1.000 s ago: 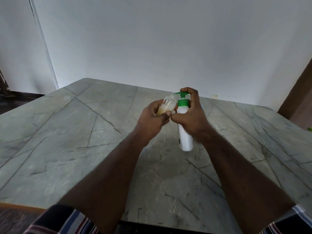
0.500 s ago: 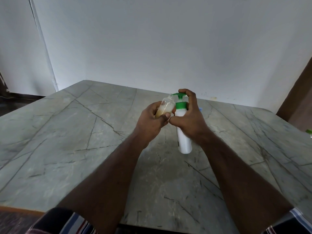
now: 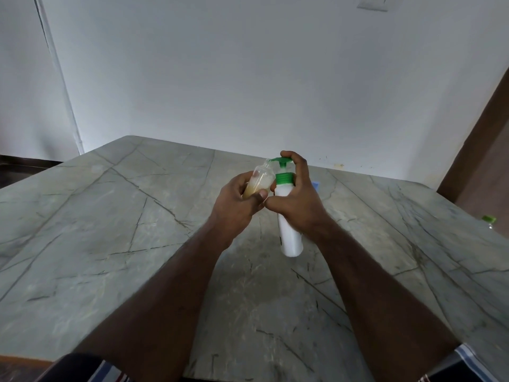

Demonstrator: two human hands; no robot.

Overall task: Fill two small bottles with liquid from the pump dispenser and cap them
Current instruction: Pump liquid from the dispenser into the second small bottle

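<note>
The grey worktop [image 3: 110,230] spread wide to my left, its far edge against the wall. Over its middle my right hand [image 3: 296,205] gripped the white pump dispenser [image 3: 289,238], forefinger on the green pump head, while my left hand [image 3: 237,205] held the tilted small bottle [image 3: 260,180], mouth beside the spout.

We hold the small bottle [image 3: 260,181] tilted in our left hand [image 3: 237,203], mouth at the green nozzle; our right hand [image 3: 296,201] grips the pump dispenser [image 3: 287,224], forefinger on the pump head [image 3: 281,161].

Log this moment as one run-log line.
left hand: holds small bottle, part-filled | right hand: grips pump dispenser, finger on pump head | cap: off
</note>
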